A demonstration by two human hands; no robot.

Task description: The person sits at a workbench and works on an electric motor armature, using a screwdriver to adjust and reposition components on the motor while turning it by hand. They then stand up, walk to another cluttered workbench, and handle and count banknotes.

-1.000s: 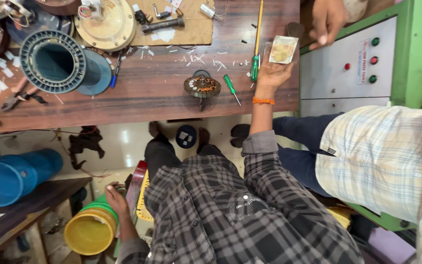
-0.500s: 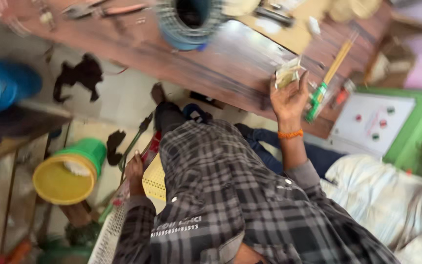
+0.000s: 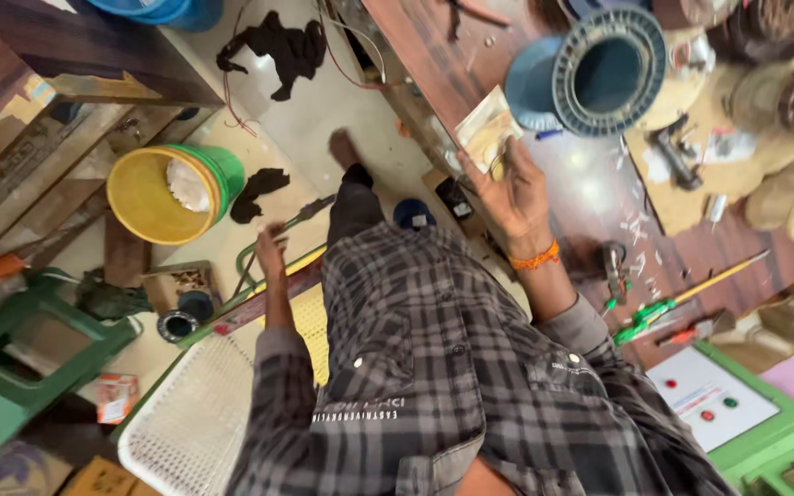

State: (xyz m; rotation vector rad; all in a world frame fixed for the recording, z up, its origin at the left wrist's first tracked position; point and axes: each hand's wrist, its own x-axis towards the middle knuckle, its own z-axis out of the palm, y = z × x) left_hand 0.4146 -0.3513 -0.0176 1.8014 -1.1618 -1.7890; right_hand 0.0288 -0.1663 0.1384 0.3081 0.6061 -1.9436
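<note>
Right hand: the right hand (image 3: 512, 188) is raised over the edge of the table (image 3: 590, 202), fingers closed on a small clear plastic packet (image 3: 486, 129) pinched at its lower end.
Packet: it sticks up past the fingertips, tilted, toward the blue fan housing (image 3: 599, 69); its contents are too small to tell.
Wrist: an orange thread band (image 3: 535, 258) circles the right wrist, above a grey plaid sleeve.
Left hand: the left hand (image 3: 270, 246) hangs low beside the leg, fingers curled close to a thin green rod (image 3: 250, 262); I cannot tell whether it grips the rod.
Table nearby: a green-handled screwdriver (image 3: 643, 317) and a long yellow stick (image 3: 723, 276) lie to the right of the forearm.
Floor: a yellow-and-green bucket (image 3: 163, 193) stands left of the left hand, with a white plastic chair (image 3: 195, 413) below it.
</note>
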